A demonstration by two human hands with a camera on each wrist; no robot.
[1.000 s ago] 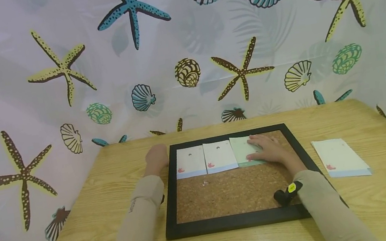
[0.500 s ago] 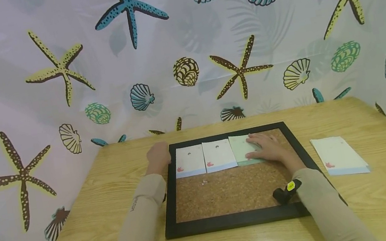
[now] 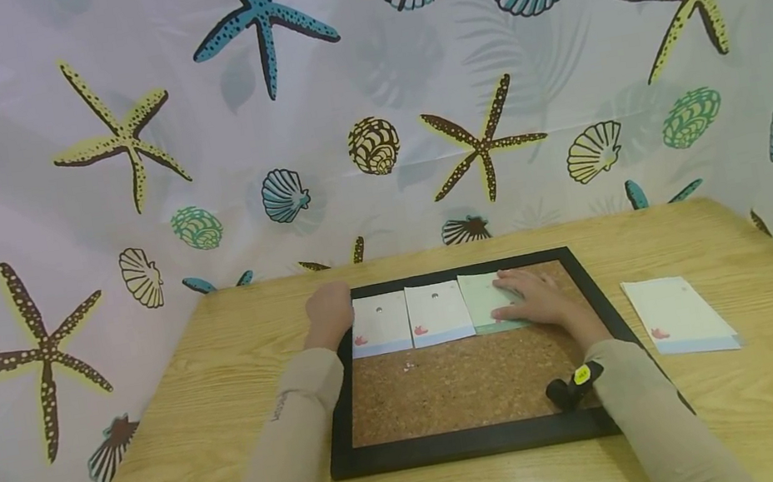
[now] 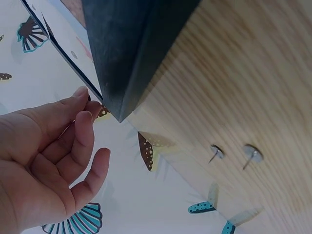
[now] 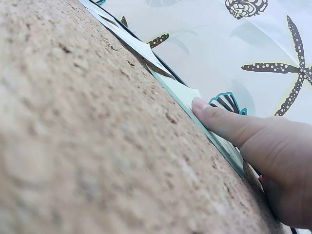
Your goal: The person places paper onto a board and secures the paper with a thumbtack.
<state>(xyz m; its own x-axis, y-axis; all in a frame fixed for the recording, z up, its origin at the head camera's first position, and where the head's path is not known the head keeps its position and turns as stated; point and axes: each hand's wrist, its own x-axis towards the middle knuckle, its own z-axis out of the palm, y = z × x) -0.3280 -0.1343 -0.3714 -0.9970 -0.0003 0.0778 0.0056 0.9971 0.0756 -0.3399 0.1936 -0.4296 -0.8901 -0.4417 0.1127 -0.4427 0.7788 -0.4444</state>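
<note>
A pale green card (image 3: pixel 480 306) lies on a black-framed cork board (image 3: pixel 456 390), third in a row after two white cards (image 3: pixel 379 328). My right hand (image 3: pixel 535 297) rests on it with fingers spread; in the right wrist view, the thumb (image 5: pixel 219 117) presses near its lower edge. At the board's upper left corner is my left hand (image 3: pixel 329 315). In the left wrist view its thumb and forefinger pinch a small dark thing, apparently a thumbtack (image 4: pixel 89 98), mostly hidden by the fingertips. Each white card has a round metal tack head (image 3: pixel 436 295) near its top.
Two loose thumbtacks (image 4: pixel 253 152) lie on the wooden table beyond the frame, in the left wrist view. More white cards (image 3: pixel 678 308) lie right of the board. Small shiny bits (image 3: pixel 410 366) sit on the cork. A patterned curtain (image 3: pixel 383 216) closes off the back.
My left hand has moved right, from beside the board to over its upper left corner. The right hand stays on the green card.
</note>
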